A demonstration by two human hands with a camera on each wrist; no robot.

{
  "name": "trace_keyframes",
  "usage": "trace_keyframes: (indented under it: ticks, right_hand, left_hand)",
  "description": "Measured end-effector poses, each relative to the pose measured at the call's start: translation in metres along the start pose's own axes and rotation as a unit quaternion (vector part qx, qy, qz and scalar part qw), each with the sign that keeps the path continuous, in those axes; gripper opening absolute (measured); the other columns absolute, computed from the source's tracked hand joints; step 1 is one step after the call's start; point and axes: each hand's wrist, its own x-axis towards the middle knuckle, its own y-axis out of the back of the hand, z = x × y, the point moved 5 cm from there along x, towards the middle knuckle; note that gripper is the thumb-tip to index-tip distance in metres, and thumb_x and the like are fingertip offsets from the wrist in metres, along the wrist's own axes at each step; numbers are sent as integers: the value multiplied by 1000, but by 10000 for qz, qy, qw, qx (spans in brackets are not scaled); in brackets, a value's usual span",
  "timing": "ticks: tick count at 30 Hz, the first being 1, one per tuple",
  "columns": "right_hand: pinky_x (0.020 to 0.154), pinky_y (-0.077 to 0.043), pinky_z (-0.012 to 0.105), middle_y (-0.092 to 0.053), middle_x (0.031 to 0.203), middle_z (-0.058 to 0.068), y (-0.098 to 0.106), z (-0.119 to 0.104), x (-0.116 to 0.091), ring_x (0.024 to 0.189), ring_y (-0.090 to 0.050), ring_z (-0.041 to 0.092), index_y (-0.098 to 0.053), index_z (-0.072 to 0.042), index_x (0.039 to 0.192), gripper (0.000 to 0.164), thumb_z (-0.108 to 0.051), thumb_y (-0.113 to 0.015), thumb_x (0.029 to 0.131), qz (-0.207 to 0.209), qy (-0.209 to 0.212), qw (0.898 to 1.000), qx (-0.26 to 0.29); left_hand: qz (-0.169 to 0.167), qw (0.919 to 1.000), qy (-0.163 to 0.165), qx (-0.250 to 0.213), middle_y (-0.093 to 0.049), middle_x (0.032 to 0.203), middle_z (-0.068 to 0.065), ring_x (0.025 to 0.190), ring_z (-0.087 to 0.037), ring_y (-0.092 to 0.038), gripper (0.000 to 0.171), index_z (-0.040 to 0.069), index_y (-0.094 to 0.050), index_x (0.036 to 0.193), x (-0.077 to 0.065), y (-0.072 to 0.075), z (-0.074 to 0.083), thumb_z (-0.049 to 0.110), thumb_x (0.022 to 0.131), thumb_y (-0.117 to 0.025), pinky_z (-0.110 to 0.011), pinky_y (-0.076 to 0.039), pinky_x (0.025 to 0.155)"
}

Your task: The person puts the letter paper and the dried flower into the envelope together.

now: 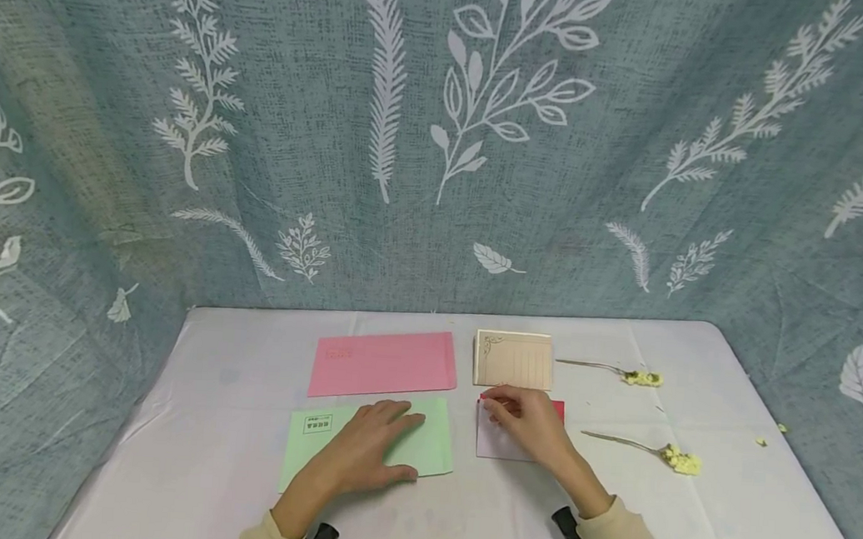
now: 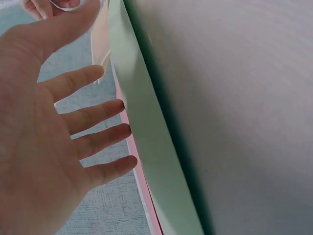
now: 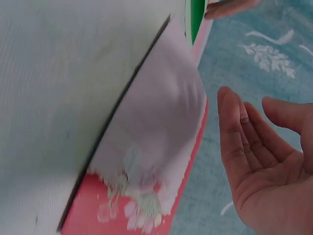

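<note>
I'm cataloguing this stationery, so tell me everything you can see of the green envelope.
The green envelope is pale, oblong and looks like paper, with a printed box near its far left corner. Its right end seems to gape, showing deeper green inside. It lies on the white table, on the near side of the pink envelope. The left hand is spread over it, hiding part; contact is unclear.

In the head view, the white tabletop [image 1: 202, 429] is bathed in soft, even light, with only faint shadow cast beneath the left hand [image 1: 366, 449]. The curtain [image 1: 403, 251] is tinged warm brown at left. Dimmer, greyer tones are recorded at both wrists: a dark band of shadow is thrown along the green envelope [image 2: 142, 107], while the card [image 3: 151, 107] is softly shaded, its printed flowers [image 3: 144, 210] blurred.
</note>
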Motion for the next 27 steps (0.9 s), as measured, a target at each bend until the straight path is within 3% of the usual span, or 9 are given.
trace_keyframes:
  ticks: [6, 12, 19, 27]
  right_hand:
    - [62, -53, 20, -73, 85, 9, -15, -1, -1, 72, -68, 18, -72, 4, 105, 19, -9, -68, 92, -371, -63, 9993, 32]
    - [67, -54, 20, -73, 97, 11, -31, -1, -3, 78, -69, 17, -70, 5, 109, 21, -8, -65, 93, -689, -12, 9974, 197]
    - [66, -53, 20, -71, 105, 13, -48, 0, -8, 82, -69, 16, -67, 6, 116, 30, -15, -64, 95, -1073, -209, 9931, 433]
    - [73, -54, 21, -69, 114, 13, -54, 2, -9, 94, -68, 21, -65, 5, 119, 33, -18, -64, 96, -1258, -343, 9910, 286]
  left_hand:
    - [-362, 9990, 129, -210, -39, 150, -22, 138, -43, -34, 85, 12, -50, 143, -1, -5, -2, 47, 72, -83, -59, -29, 111]
    - [-439, 9984, 280, -230, -33, 154, -22, 142, -43, -28, 86, 12, -46, 145, -1, -8, -3, 43, 74, -83, -60, -22, 113]
    - [-532, 9981, 319, -30, -35, 151, -23, 139, -45, -31, 84, 12, -48, 144, 5, -8, -2, 44, 74, -83, -63, -25, 111]
    - [-561, 9978, 353, 78, -34, 151, -23, 139, -44, -31, 89, 14, -47, 145, 6, -10, -2, 48, 71, -83, -63, -24, 111]
